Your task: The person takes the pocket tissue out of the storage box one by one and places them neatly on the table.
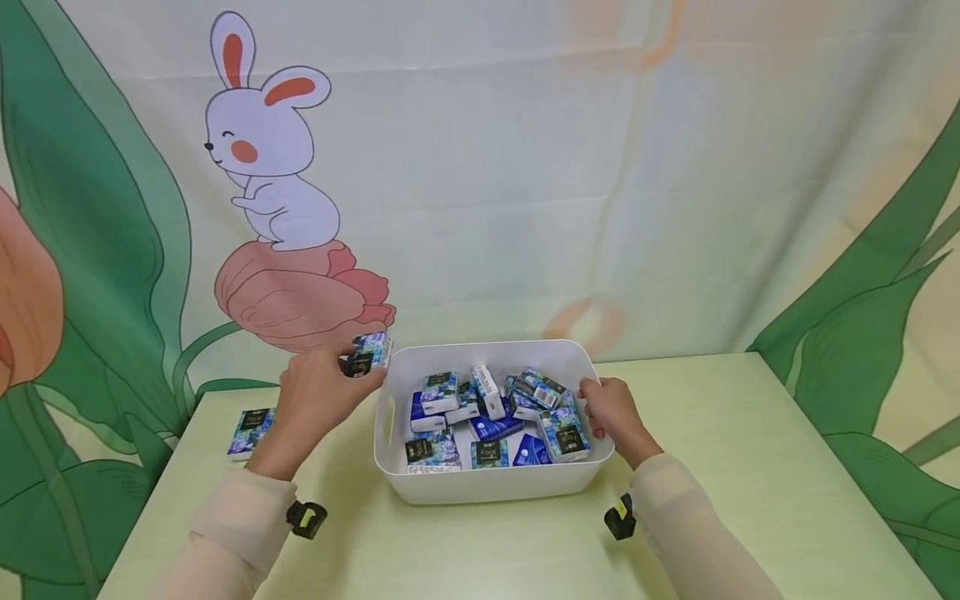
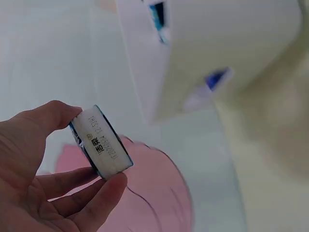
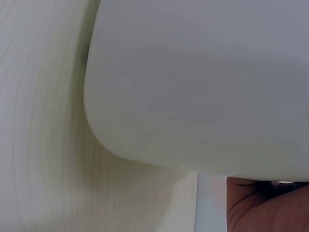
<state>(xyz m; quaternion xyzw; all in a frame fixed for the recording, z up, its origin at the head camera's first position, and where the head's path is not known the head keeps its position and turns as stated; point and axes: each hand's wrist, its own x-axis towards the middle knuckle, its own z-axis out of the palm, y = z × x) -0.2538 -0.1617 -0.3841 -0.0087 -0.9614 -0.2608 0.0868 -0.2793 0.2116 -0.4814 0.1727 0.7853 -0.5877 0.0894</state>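
My left hand (image 1: 326,392) pinches a small tissue pack (image 1: 369,353) between thumb and fingers, held up by the left end of a white plastic basket (image 1: 495,483). The left wrist view shows the pack's white printed side (image 2: 102,145) facing the camera. At the basket's right end my right hand (image 1: 617,414) grips the rim, its fingers curled at the handle; the right wrist view has only part of that hand (image 3: 270,208) beneath the basket wall. Inside lie several flowered tissue packs (image 1: 564,435) and some plain blue ones (image 1: 495,427), jumbled together.
Another flowered tissue pack (image 1: 251,432) lies on the pale wooden table (image 1: 750,483), left of the basket and partly behind the left wrist. A cloth backdrop (image 1: 480,208) with a printed rabbit hangs at the table's back edge.
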